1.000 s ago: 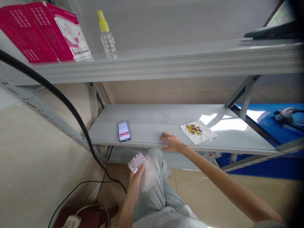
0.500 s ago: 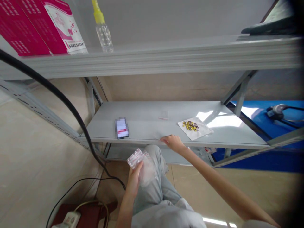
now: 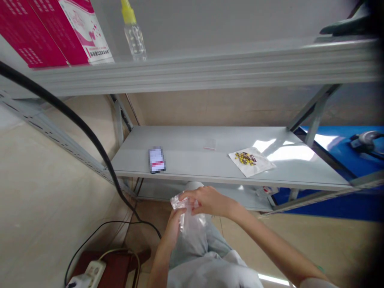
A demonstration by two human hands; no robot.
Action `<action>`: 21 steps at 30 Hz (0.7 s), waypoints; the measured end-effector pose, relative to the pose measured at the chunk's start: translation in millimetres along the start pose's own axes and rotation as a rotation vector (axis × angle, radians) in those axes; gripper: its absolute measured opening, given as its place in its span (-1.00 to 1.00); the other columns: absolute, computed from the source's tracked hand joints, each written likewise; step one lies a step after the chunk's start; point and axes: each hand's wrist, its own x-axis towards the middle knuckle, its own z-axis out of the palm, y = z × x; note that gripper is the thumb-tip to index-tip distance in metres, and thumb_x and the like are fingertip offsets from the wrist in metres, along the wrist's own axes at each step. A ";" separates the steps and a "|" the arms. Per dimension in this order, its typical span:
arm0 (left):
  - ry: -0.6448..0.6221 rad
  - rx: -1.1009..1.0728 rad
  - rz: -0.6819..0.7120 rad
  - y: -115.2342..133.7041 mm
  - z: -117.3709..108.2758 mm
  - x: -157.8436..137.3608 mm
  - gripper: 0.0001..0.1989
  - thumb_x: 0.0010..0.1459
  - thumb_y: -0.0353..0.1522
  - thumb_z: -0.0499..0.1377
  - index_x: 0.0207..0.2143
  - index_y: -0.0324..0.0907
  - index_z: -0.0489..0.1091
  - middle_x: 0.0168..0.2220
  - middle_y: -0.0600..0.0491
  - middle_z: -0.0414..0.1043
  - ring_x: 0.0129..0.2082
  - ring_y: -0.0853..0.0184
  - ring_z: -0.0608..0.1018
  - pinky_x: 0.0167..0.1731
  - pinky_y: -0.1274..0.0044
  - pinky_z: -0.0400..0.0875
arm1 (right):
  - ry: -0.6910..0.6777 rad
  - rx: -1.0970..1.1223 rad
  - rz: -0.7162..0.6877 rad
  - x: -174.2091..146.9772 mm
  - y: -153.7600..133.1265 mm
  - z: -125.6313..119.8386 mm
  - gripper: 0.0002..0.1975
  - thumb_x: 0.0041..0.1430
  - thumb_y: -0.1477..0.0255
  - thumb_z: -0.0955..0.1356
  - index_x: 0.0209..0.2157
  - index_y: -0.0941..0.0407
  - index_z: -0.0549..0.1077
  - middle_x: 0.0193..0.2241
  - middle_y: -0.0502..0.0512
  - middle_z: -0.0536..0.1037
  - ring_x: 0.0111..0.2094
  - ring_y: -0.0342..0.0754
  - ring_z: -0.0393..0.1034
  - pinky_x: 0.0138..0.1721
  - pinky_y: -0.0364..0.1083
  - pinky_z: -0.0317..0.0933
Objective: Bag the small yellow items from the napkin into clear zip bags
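Observation:
Above my lap, my left hand (image 3: 174, 226) grips some clear plastic zip bags (image 3: 187, 224) near their upper end, the thumb lying across them. My right hand (image 3: 207, 201) has its fingers bent over the top of the same bags, thumb and fingertips pinching there. How many bags there are I cannot tell. A small flat clear bag (image 3: 210, 145) lies on the grey shelf (image 3: 186, 136). To its right, a pile of small yellow and dark brown pieces (image 3: 245, 159), apparently capsules, rests on a white sheet (image 3: 255, 168).
A phone (image 3: 157, 160) lies at the shelf's left. On the upper shelf stand pink boxes (image 3: 51, 36) and a yellow-capped clear bottle (image 3: 135, 38). A thick black cable (image 3: 90, 138) hangs at the left, over a power strip (image 3: 94, 272). A blue surface (image 3: 333, 154) is at the right.
My right hand has come from the shelf's front edge down and left to the bags in my left hand. The view has shifted slightly; things on the shelf stay put.

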 end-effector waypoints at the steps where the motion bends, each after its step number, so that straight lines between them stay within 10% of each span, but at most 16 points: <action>1: -0.004 -0.002 0.010 -1.5 -0.6 0.1 -0.70 -0.18 -0.31 0.26 -0.33 -0.25 0.50 -0.29 -0.05 0.53 -0.13 0.11 0.50 -0.03 0.39 0.27 | 0.048 -0.060 0.001 2.4 -1.6 0.9 -0.56 0.04 0.40 0.41 0.00 -0.07 0.37 -0.27 0.00 0.56 -0.24 -0.05 0.46 -0.28 -0.17 0.21; 17: -0.070 -0.005 0.002 5.1 -0.4 -12.4 -0.53 -0.18 -0.25 0.37 -0.16 -0.18 0.44 -0.18 -0.08 0.52 -0.08 0.10 0.51 -0.03 0.37 0.35 | 0.116 0.205 -0.212 29.7 24.5 7.4 -0.59 0.16 0.41 0.30 0.07 0.02 0.28 -0.09 0.04 0.48 -0.16 -0.17 0.40 -0.19 -0.20 0.22; 21: -0.001 0.004 -0.011 9.2 -3.9 -13.8 -0.57 -0.12 -0.22 0.34 -0.19 -0.23 0.45 -0.23 -0.08 0.54 -0.16 0.19 0.55 -0.07 0.42 0.38 | 0.303 -0.154 0.325 66.2 90.6 -26.4 -0.60 0.21 0.38 0.26 0.10 0.05 0.26 0.08 0.15 0.32 0.05 -0.08 0.25 0.01 -0.07 0.14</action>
